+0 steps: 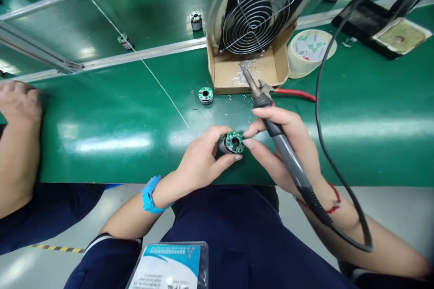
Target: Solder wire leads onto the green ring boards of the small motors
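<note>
Between the thumb and fingers of my left hand (206,156) sits a small motor stator with a round green circuit board (234,142) on its face, the board turned up toward me. My right hand (294,144) grips a soldering iron (285,144), its tip pointing up and away over the cardboard box. The thumb and a finger of that same hand also reach to the right edge of the board. A thin solder wire (159,83) hangs down from the upper left and ends just beyond my left hand. Another stator (205,95) with a green board stands behind the held one.
A fan (254,20) stands in a cardboard box (233,85) with wire scraps. Red-handled cutters (294,93), a tape roll (312,52) and a soldering stand with sponge (402,36) are to the right. More stators (196,21) lie beyond the rail. Another person's arm (18,144) rests at left.
</note>
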`<state>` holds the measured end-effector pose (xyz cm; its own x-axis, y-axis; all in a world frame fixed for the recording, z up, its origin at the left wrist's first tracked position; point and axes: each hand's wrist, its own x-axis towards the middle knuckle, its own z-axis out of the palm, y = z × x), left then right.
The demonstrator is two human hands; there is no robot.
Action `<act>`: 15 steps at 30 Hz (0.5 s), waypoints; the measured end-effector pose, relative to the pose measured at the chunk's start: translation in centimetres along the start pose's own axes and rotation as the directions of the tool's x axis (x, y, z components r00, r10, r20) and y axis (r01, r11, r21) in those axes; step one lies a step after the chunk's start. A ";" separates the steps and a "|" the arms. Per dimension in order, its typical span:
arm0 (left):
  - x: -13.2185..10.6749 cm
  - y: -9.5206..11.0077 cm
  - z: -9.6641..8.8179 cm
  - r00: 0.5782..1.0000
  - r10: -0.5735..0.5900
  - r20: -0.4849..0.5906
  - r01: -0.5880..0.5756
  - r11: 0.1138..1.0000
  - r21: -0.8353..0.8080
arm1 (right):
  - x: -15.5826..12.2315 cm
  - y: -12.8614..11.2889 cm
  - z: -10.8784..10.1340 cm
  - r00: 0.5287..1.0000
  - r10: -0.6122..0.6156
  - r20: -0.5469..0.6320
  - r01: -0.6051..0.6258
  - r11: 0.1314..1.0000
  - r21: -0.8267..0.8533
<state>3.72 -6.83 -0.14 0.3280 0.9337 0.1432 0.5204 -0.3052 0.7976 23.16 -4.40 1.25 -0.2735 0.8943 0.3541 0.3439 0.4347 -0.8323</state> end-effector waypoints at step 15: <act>2.9 -3.4 0.8 1.000 -0.012 -0.018 0.015 0.987 0.162 | 0.2 3.1 2.9 1.000 0.006 0.028 0.006 0.916 -0.402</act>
<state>3.54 -3.24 -2.93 0.3073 0.9406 0.1441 0.6462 -0.3175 0.6940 21.54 -3.15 -2.46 -0.2964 0.8936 0.3372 0.6745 0.4458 -0.5885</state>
